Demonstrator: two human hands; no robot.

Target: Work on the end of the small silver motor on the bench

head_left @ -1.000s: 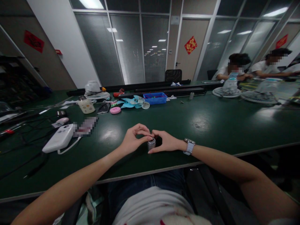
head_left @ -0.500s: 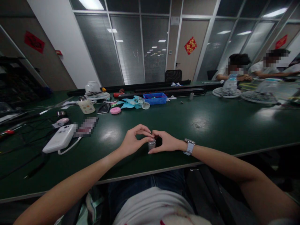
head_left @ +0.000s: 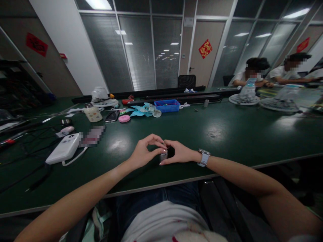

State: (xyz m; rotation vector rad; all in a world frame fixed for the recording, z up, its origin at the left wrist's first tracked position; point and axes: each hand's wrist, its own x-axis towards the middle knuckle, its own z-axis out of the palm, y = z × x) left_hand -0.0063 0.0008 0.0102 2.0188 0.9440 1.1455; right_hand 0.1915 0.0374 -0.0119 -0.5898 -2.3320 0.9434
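Note:
A small grey metal cylinder stands upright on the green table, close to the front edge. My left hand is closed at its top, with the thumb and fingertips pinching there. From the right, my right hand curls round the same cylinder, its thumb low at the near side and its fingers by the top. What lies between the fingertips at the top is partly hidden.
A white power bank with a cable lies left. Farther back are a cream jar, a pink round lid, blue fan blades, a blue bin and a similar grey cylinder. People sit far right.
The left thumb and fingertips have shifted very slightly rightward over the cylinder's top. The right hand stays in place around it.

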